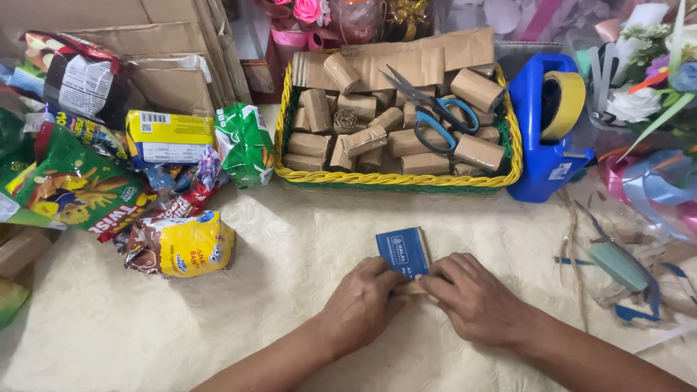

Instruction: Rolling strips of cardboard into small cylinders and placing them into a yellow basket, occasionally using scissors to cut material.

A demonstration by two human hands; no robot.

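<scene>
Left hand (361,303) and right hand (470,296) pinch blue packet (404,252) against tabletop (276,239), fingers closed on lower edge. Brown strip under fingers, barely visible. Risk: smooth packet slips sideways; loose grip lets strip spring open. Basket (396,178) well clear.

Scissors (434,110) lie in the basket (396,179), tape dispenser (546,127) at its right, snack packets (156,189) at its left.
</scene>
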